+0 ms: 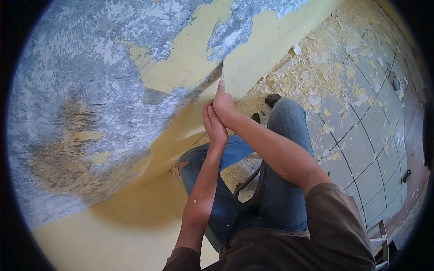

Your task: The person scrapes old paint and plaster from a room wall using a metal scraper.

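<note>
My right hand [223, 101] is closed round the handle of a scraper [222, 71], its thumb stretched along the tool. The thin blade is seen nearly edge-on, and its tip meets the wall at the border of the yellow paint. My left hand [215, 125] presses against the heel and wrist of the right one from the left, its fingers together. Yellow paint [190, 47] remains in patches on the wall, with scraped grey and white plaster [112, 67] around it. A thin crack runs through the paint at the upper right.
Paint flakes [325, 74] litter the tiled floor [366, 149] along the wall. My jeans-clad legs [288, 125] are bent close to the wall. A small black object [407, 176] lies at the far right, and part of a metal ladder [383, 240] shows at the lower right.
</note>
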Tool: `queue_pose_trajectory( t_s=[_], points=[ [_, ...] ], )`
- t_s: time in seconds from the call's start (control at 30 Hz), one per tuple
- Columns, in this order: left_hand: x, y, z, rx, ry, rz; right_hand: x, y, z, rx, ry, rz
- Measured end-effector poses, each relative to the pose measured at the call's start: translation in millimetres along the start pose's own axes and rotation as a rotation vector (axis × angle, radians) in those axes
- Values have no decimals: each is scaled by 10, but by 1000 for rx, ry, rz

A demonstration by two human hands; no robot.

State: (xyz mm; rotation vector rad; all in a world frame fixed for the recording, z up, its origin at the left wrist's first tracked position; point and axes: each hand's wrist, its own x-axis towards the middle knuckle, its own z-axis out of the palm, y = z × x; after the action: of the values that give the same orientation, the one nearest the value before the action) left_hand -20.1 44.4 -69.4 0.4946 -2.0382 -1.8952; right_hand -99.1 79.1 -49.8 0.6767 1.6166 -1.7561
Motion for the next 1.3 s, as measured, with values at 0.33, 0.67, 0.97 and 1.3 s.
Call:
queue_pose_trajectory(
  t_s=[0.33,0.67,0.97,1.3],
  points=[
    [3,-37,-34,4,-24,1,-75,-50,-30,-4,3,23],
    [6,-23,25,-29,-4,-1,-34,-33,-41,19,18,19],
    [-3,27,0,-65,18,-28,-118,-87,-17,22,24,26],
    [3,-60,25,9,10,29,-39,-50,-69,16,-18,50]
  ],
)
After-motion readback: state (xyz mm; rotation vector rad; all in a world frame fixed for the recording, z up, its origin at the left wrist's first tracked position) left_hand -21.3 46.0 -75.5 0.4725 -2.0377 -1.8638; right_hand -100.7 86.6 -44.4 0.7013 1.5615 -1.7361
